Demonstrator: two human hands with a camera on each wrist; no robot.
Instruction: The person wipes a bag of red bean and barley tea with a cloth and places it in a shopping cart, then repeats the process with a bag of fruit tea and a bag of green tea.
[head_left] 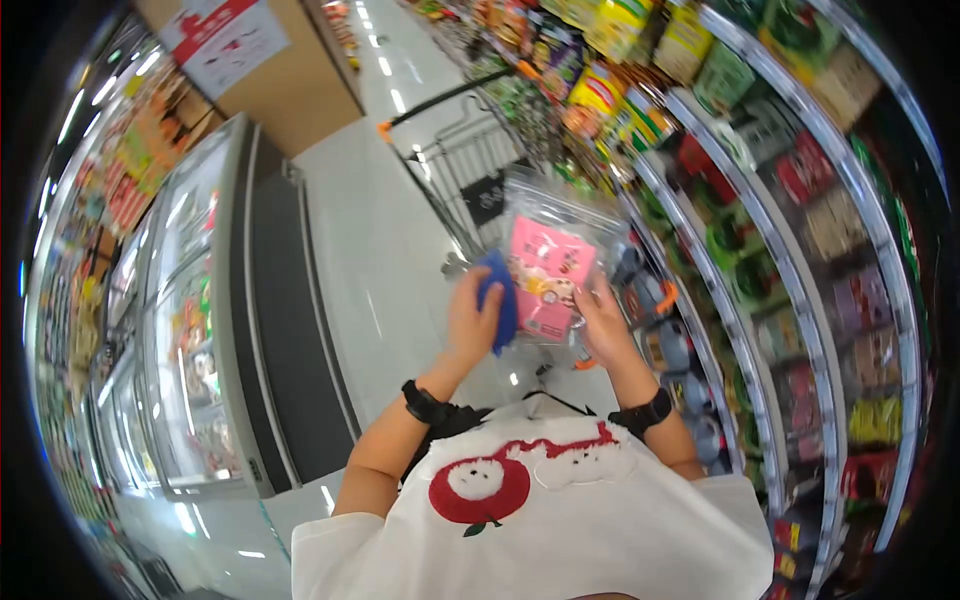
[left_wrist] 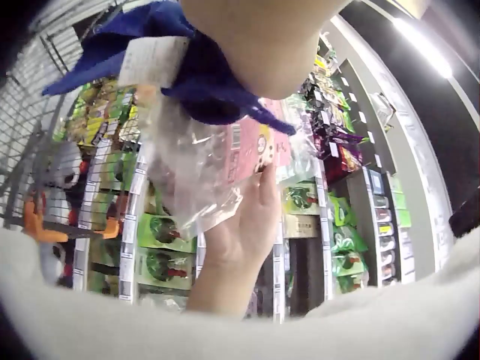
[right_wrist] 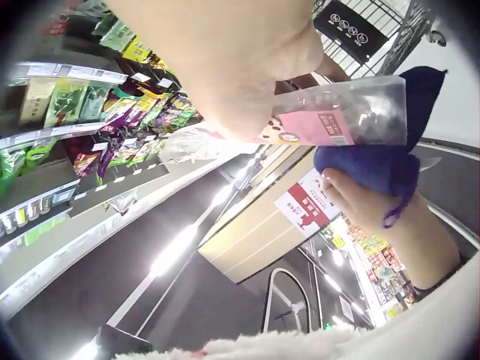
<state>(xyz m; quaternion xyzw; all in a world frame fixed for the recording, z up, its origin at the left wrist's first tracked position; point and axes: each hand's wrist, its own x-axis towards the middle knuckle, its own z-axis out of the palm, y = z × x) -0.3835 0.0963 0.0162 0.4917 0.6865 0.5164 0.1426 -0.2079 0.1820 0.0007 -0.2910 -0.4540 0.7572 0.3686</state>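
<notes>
A clear zip bag with a pink label (head_left: pixel 548 265) is held up before the white shirt. My left hand (head_left: pixel 474 315) grips a blue cloth (head_left: pixel 503 305) against the bag's left side; the cloth (right_wrist: pixel 367 169) also shows in the right wrist view. On the bag's right edge my right hand (head_left: pixel 606 325) pinches the plastic, thumb on the front. In the left wrist view the right hand (left_wrist: pixel 244 232) holds the bag (left_wrist: pixel 195 165) from below, and the cloth (left_wrist: pixel 210 75) hangs over its upper part.
A wire shopping cart (head_left: pixel 450 150) with orange corners stands just beyond the bag. Shelves of packaged goods (head_left: pixel 740 240) rise on the right. A glass-fronted freezer (head_left: pixel 195 330) lines the left, with grey floor (head_left: pixel 365 230) between, and a large cardboard box (head_left: pixel 290 70) behind it.
</notes>
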